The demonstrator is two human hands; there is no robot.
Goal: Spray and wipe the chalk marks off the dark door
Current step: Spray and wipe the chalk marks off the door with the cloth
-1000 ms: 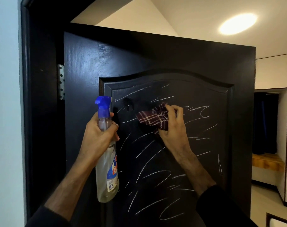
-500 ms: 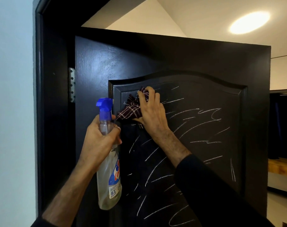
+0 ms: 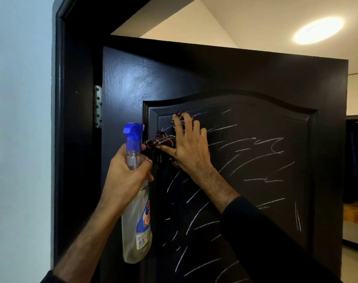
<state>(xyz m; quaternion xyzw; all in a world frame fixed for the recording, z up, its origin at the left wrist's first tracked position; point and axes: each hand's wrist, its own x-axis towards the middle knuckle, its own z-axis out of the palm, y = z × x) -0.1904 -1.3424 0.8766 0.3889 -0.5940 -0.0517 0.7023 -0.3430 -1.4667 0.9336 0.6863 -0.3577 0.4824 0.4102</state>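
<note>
The dark door [image 3: 225,74] stands ajar in its black frame [image 3: 72,99], hinged on its left edge, where a metal hinge [image 3: 97,108] is visible. The door face carries a raised arched panel [image 3: 276,160]. White chalk marks [image 3: 255,158] cross most of this panel in slanted strokes, from the upper area down to the lower edge of view. A short pair of vertical strokes lies near the panel's right border.

The person's left hand [image 3: 127,176] grips the neck of a clear spray bottle [image 3: 136,217], with the fingers curled round it just below the blue trigger head [image 3: 133,132]. The bottle is upright, held close in front of the door's left stile, beside the panel's left border. Its label shows blue, red and white print. The nozzle points toward the door.

The right hand [image 3: 191,146] presses a dark checked cloth [image 3: 163,142] flat against the upper-left corner of the panel. The fingers are spread and nearly straight over the cloth, with the thumb extended left toward the bottle. Part of the cloth projects to the left of the hand and part shows above the fingertips. The right forearm runs down and to the right into a black sleeve [image 3: 276,242].

A pale wall [image 3: 21,119] borders the frame on the left. A round ceiling light [image 3: 318,30] glows at upper right. A wooden surface [image 3: 355,213] shows in the room beyond the door's right edge.
</note>
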